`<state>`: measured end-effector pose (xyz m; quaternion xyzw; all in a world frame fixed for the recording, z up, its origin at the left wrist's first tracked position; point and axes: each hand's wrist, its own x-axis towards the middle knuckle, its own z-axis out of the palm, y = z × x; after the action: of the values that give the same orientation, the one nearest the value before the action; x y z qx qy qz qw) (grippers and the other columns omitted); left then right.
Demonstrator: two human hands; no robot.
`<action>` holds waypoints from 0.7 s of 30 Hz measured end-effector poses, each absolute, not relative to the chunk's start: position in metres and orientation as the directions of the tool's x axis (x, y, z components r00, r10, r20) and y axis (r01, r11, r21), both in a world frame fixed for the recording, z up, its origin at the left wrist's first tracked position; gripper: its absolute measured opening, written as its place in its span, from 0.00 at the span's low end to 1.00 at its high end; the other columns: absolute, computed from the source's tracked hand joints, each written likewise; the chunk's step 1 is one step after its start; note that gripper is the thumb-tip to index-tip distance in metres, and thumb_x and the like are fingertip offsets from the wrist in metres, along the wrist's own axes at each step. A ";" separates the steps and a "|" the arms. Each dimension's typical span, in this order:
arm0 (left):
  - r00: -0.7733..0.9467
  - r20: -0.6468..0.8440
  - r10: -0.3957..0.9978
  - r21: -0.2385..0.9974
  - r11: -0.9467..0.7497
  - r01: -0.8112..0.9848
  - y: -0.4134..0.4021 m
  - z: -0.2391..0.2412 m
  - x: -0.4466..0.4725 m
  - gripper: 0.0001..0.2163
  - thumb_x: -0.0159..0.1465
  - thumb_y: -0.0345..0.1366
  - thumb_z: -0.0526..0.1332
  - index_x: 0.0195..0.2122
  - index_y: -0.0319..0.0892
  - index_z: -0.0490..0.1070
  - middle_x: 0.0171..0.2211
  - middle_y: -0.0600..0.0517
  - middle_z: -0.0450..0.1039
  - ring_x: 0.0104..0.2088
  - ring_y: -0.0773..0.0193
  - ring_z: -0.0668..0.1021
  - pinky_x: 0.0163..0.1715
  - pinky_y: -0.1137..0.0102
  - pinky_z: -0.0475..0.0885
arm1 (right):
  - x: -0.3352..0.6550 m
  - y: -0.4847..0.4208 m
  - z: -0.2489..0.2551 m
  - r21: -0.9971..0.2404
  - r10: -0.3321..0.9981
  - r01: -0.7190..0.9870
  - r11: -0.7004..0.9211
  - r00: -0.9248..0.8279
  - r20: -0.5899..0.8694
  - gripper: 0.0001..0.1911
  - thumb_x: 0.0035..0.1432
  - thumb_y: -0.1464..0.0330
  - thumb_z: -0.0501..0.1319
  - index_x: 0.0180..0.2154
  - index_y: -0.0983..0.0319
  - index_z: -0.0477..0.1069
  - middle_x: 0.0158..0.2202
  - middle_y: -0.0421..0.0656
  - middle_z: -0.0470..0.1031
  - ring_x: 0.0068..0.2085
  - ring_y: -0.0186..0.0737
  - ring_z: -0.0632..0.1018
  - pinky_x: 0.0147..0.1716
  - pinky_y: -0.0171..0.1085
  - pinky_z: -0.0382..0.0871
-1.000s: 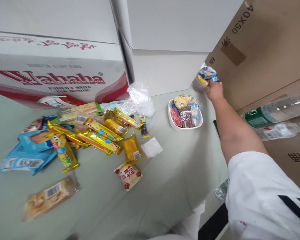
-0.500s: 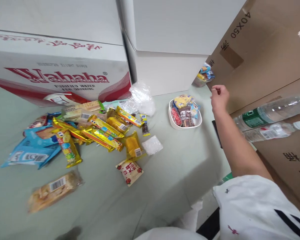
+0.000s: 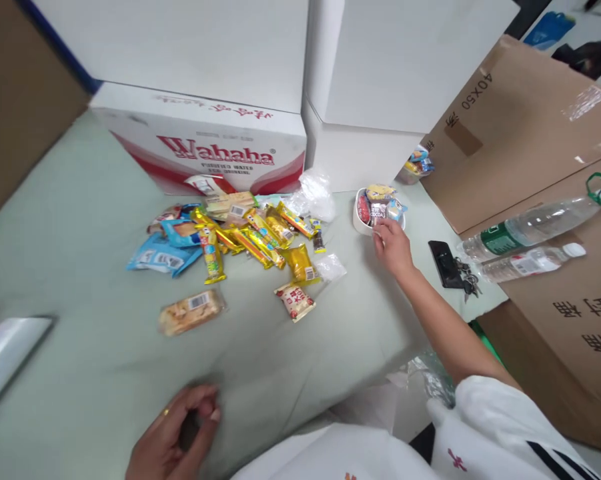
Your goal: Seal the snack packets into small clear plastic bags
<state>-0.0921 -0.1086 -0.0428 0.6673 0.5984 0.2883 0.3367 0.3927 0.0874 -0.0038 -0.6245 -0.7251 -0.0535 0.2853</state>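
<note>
**Figure: head view, both hands over the worktop.** The right hand (image 3: 390,248) is lying extended at the near rim of the white bowl (image 3: 356,217), back uppermost. Its fingers are loosely spread and its fingertips are touching the rim and the front packets. Whether they are pinching a packet or only resting there cannot be told, as the hand is hiding its own grip.

The bowl is sitting on the green-covered worktop (image 3: 105,267), just right of the snack pile (image 3: 240,233) and in front of the white cartons (image 3: 380,87). It is heaped with wrapped sweets, a brown cocoa packet (image 3: 379,211) showing at the front. A second small dish of packets (image 3: 414,167) is standing behind it, against the cardboard box (image 3: 505,127).

The left hand (image 3: 173,433) is resting on the worktop at the near edge, well apart from the bowl. It is curled loosely, with a ring on one finger. The dark hollow under its fingers is showing nothing that can be made out.

A phone (image 3: 443,263) with keys (image 3: 467,283) and two water bottles (image 3: 530,230) are lying to the right.

Judged from this, the step in hand is contact with the filled bowl. Any lift or slide from here would be calling for a firm hold on the rim and a level carry, since the heaped packets are sitting above the wall and could be slipping off.
</note>
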 end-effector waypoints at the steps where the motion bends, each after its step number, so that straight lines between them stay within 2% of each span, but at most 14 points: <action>1: 0.126 -0.012 0.992 0.811 -0.064 0.581 -0.108 -0.042 -0.091 0.14 0.65 0.48 0.62 0.45 0.47 0.76 0.35 0.50 0.78 0.35 0.60 0.81 0.37 0.69 0.78 | 0.380 0.083 -0.001 -0.289 0.886 0.917 0.277 -0.127 0.447 0.13 0.67 0.66 0.57 0.47 0.58 0.78 0.53 0.51 0.75 0.52 0.50 0.75 0.51 0.49 0.72; 4: 0.152 0.031 0.988 0.850 -0.106 0.516 -0.106 -0.037 -0.087 0.11 0.65 0.45 0.62 0.42 0.46 0.77 0.35 0.50 0.79 0.35 0.61 0.81 0.35 0.71 0.77 | 0.341 0.063 -0.001 -0.398 0.901 0.812 0.427 -0.342 0.267 0.15 0.67 0.62 0.61 0.52 0.56 0.77 0.53 0.50 0.76 0.52 0.49 0.75 0.52 0.47 0.72; 6: 0.149 0.056 0.987 0.869 -0.122 0.479 -0.105 -0.034 -0.082 0.09 0.66 0.44 0.62 0.39 0.46 0.76 0.33 0.51 0.78 0.33 0.62 0.80 0.34 0.72 0.76 | 0.321 0.054 -0.010 -0.465 0.926 0.801 0.377 -0.333 0.179 0.16 0.65 0.59 0.63 0.51 0.57 0.77 0.50 0.51 0.76 0.50 0.49 0.75 0.50 0.47 0.72; 8: 0.152 0.062 0.986 0.895 -0.123 0.429 -0.103 -0.029 -0.076 0.08 0.67 0.43 0.61 0.37 0.45 0.76 0.32 0.51 0.76 0.33 0.62 0.79 0.33 0.72 0.75 | 0.308 0.048 -0.020 -0.507 0.962 0.817 0.274 -0.223 0.160 0.13 0.64 0.59 0.63 0.45 0.59 0.80 0.45 0.51 0.78 0.47 0.49 0.75 0.49 0.48 0.71; 10: 0.159 0.045 0.986 0.924 -0.102 0.367 -0.100 -0.023 -0.067 0.09 0.67 0.43 0.61 0.37 0.45 0.76 0.32 0.51 0.75 0.33 0.63 0.78 0.34 0.72 0.74 | 0.297 0.041 -0.026 -0.606 0.978 0.776 0.175 -0.065 0.200 0.12 0.64 0.61 0.62 0.40 0.60 0.80 0.41 0.51 0.78 0.44 0.48 0.76 0.47 0.46 0.71; 12: 0.161 -0.018 0.987 0.952 -0.033 0.304 -0.095 -0.016 -0.053 0.10 0.68 0.45 0.61 0.37 0.44 0.76 0.33 0.51 0.74 0.33 0.63 0.77 0.32 0.72 0.73 | 0.285 0.027 -0.027 -0.781 0.967 0.620 0.071 0.150 0.207 0.13 0.63 0.59 0.62 0.38 0.60 0.80 0.39 0.48 0.79 0.39 0.45 0.76 0.43 0.43 0.71; 14: 0.163 -0.124 0.979 0.968 0.083 0.238 -0.087 -0.010 -0.033 0.13 0.67 0.48 0.60 0.38 0.44 0.75 0.32 0.52 0.73 0.28 0.65 0.74 0.27 0.72 0.70 | 0.267 0.004 -0.025 -0.927 0.952 0.374 -0.025 0.292 0.092 0.14 0.61 0.57 0.63 0.39 0.60 0.80 0.34 0.44 0.79 0.34 0.42 0.76 0.37 0.40 0.71; 15: 0.169 -0.174 0.970 0.971 0.140 0.195 -0.082 -0.008 -0.021 0.14 0.67 0.49 0.60 0.38 0.43 0.74 0.32 0.52 0.73 0.25 0.67 0.72 0.25 0.72 0.69 | 0.256 -0.009 -0.024 -0.964 0.954 0.258 -0.070 0.301 0.011 0.15 0.60 0.57 0.64 0.40 0.60 0.80 0.31 0.42 0.78 0.31 0.40 0.75 0.36 0.39 0.70; 17: 0.184 -0.197 0.963 0.978 0.179 0.109 -0.071 -0.008 0.004 0.14 0.65 0.50 0.62 0.39 0.43 0.73 0.32 0.52 0.74 0.29 0.65 0.75 0.29 0.71 0.71 | 0.232 -0.037 -0.023 -0.983 0.968 0.113 -0.142 0.223 -0.114 0.15 0.59 0.56 0.65 0.40 0.60 0.80 0.27 0.40 0.77 0.28 0.39 0.74 0.33 0.38 0.69; 19: 0.234 -0.211 0.949 0.977 0.208 0.037 -0.062 -0.013 0.025 0.16 0.60 0.50 0.66 0.41 0.43 0.72 0.34 0.51 0.75 0.32 0.63 0.77 0.29 0.71 0.71 | 0.211 -0.060 -0.022 -0.982 0.980 0.087 -0.168 0.125 -0.157 0.15 0.59 0.55 0.66 0.39 0.60 0.80 0.28 0.40 0.77 0.29 0.38 0.74 0.34 0.37 0.68; 21: 0.282 -0.221 0.933 0.973 0.232 -0.006 -0.057 -0.020 0.036 0.16 0.59 0.50 0.67 0.37 0.43 0.72 0.31 0.52 0.75 0.31 0.63 0.76 0.30 0.71 0.70 | 0.201 -0.075 -0.021 -0.981 0.985 0.105 -0.162 0.082 -0.154 0.15 0.59 0.55 0.66 0.37 0.61 0.79 0.30 0.40 0.77 0.31 0.37 0.73 0.34 0.36 0.66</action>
<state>0.0362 -0.0570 -0.0202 0.4948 0.4689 0.3729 0.6295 0.2011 -0.0752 -0.0205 -0.5833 -0.4671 0.4907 0.4482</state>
